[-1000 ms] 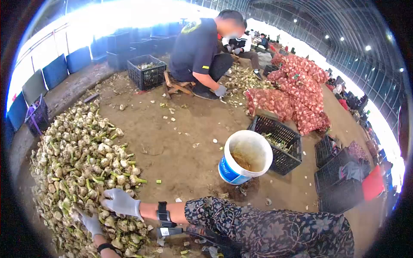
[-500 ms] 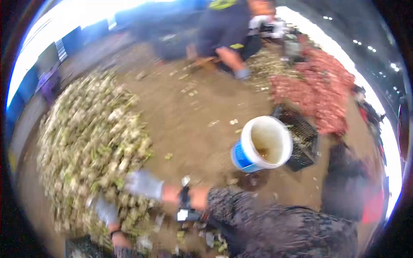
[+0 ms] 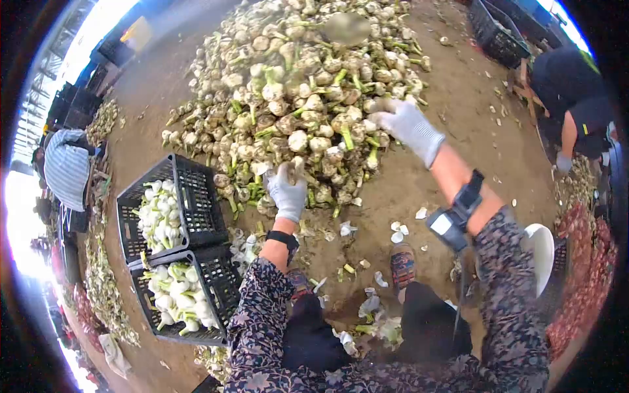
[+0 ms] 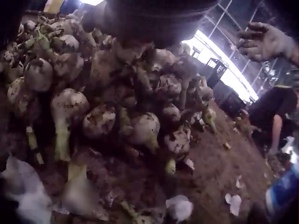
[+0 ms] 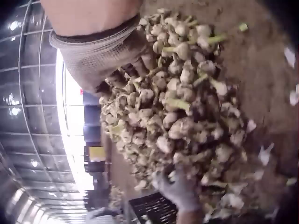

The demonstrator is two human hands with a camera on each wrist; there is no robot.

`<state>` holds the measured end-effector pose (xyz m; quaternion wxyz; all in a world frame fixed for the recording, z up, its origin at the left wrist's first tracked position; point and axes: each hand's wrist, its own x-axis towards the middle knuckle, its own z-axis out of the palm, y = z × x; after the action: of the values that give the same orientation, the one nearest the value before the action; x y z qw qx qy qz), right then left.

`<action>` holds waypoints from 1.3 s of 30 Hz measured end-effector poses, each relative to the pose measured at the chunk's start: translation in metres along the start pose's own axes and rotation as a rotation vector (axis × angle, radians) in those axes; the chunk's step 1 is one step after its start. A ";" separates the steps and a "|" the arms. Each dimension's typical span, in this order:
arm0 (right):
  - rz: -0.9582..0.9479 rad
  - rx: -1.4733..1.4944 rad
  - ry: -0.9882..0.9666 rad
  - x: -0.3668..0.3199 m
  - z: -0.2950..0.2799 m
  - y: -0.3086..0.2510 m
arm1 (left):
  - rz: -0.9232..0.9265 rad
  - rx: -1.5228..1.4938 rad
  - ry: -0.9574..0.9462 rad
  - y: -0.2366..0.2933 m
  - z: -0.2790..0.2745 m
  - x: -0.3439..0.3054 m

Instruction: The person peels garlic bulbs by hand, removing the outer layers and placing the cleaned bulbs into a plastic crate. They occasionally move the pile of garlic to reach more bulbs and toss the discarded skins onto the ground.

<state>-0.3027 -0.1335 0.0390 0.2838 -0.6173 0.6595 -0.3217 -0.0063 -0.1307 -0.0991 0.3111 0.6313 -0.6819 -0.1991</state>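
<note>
A large heap of garlic bulbs with cut green stems and dirty skins lies on the ground ahead. My left hand, in a grey glove, reaches into the heap's near edge with thumb and fingers spread over the bulbs. At the heap's right side, my gloved right hand hovers with its fingers loosely extended. Its palm side shows bare of any bulb in the left wrist view, where the hand stands raised. The left hand also appears in the right wrist view, beside the near bulbs.
Two black crates of cleaned white garlic stand by my left arm. Peeled skins litter the ground between my feet. A white bucket is beside my right arm. Another person crouches at the right, near red net sacks.
My view has swung left and down, bringing the heap to the middle and the crates into sight. My hands, formerly close together at the heap, are now apart, the right one farther out.
</note>
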 end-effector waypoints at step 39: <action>-0.031 -0.600 -0.560 -0.062 0.214 0.028 | -0.168 -0.341 -0.429 -0.084 -0.006 -0.068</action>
<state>-0.1506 -0.0866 -0.1191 0.2549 -0.7462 0.6119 0.0612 0.0609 -0.0732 -0.1622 0.2440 0.5673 -0.6342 -0.4651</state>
